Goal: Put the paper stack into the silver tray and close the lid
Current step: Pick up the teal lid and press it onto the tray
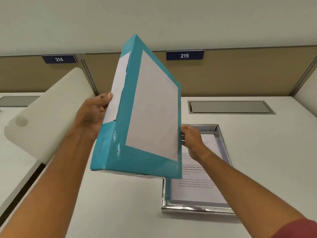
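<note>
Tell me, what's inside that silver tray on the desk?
The silver tray holds a printed paper sheet. The teal lid, raised in both hands, and the right hand cover part of it.

white desk (120, 212) lying below | tan divider wall (240, 74) standing behind | blue signs 214 (59, 59) and 215 (184, 55) hanging on it | grey hatch (229, 107) sitting in desk | white chair back (51, 117) leaning at left

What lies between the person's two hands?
In the head view, the tilted teal lid with a white panel spans between the left hand and right hand.
</note>
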Tool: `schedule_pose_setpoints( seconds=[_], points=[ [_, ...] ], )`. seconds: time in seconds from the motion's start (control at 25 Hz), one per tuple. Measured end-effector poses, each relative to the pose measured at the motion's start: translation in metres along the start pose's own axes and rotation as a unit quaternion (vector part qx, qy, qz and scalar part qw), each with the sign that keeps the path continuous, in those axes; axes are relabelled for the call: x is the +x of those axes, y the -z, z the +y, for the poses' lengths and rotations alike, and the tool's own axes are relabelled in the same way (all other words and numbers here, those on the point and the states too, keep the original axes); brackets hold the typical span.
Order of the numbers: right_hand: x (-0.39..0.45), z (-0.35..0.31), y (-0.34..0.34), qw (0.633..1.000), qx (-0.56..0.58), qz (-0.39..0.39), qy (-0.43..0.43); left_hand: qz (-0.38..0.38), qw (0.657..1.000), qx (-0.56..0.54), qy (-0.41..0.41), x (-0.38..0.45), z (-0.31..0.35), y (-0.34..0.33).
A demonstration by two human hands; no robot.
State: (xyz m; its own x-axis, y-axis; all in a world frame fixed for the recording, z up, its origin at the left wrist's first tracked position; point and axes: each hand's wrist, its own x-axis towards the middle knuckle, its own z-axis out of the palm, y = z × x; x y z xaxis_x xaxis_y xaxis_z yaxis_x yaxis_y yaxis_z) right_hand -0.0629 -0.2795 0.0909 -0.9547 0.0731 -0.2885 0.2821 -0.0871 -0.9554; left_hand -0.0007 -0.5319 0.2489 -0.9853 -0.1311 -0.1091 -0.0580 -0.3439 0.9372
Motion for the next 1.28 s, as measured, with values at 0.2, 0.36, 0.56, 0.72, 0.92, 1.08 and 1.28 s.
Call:
schedule_pose_setpoints(
  seconds=[0.2, 0.36, 0.56, 0.72, 0.92, 1.08, 1.28],
  points=[
    [0.003, 0.003, 0.031, 0.995, -0.018, 0.085, 0.039, 0.037, 0.997, 0.056, 0.042, 0.026, -0.036, 0.024],
    [-0.005, -0.005, 0.054, 0.989, -0.015, 0.135, 0.062, 0.086, 0.984, 0.155, 0.024, 0.033, -0.064, 0.022],
    [-0.015, -0.008, 0.082, 0.973, -0.061, 0.208, 0.073, 0.075, 0.96, 0.268, -0.02, 0.039, -0.101, 0.009],
    [-0.029, -0.007, 0.109, 0.964, -0.089, 0.241, 0.067, 0.07, 0.957, 0.28, 0.021, 0.046, -0.127, -0.005],
    [-0.045, -0.009, 0.141, 0.958, -0.118, 0.255, 0.049, 0.046, 0.945, 0.319, 0.058, 0.045, -0.149, -0.022],
    [-0.045, -0.002, 0.171, 0.953, -0.137, 0.27, 0.023, 0.059, 0.931, 0.357, 0.038, 0.036, -0.168, -0.044],
    [-0.037, 0.005, 0.194, 0.955, -0.18, 0.233, 0.027, 0.106, 0.919, 0.377, 0.038, 0.025, -0.189, -0.065]
  ],
)
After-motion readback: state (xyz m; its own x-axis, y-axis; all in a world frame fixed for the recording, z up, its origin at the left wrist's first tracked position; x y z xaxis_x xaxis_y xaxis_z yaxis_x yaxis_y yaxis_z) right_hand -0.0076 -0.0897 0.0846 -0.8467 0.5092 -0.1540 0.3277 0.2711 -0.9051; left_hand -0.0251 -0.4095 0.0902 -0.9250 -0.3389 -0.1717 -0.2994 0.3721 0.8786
